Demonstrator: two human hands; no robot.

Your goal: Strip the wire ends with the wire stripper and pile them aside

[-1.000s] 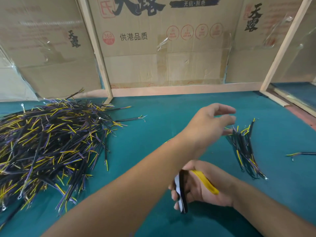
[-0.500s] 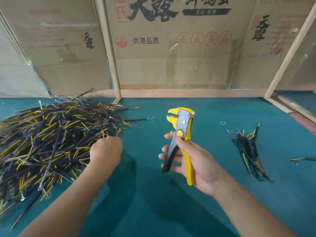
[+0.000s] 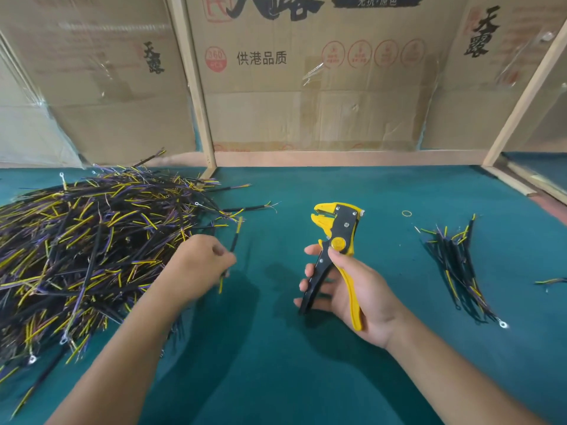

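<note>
Wire stripping at an early stage: one wire picked, tool ready, most of the stock untouched.

From left to right: a large heap of unstripped wires (image 3: 92, 250) covers the left of the green worktop (image 3: 276, 378); at its near edge the left hand (image 3: 199, 265) pinches a single wire (image 3: 233, 243) in curled fingers, its yellow-tipped end pointing up and away from the heap. At centre the right hand (image 3: 349, 289) holds the yellow wire stripper (image 3: 337, 240) upright, fingers wrapped round both handles, jaws parted and empty. The wire is near the tool but not yet in it. Far right lies the small finished pile (image 3: 457, 265), with one stray wire (image 3: 552, 281) beyond it. Judged by the two piles, only a small share is done.
</note>
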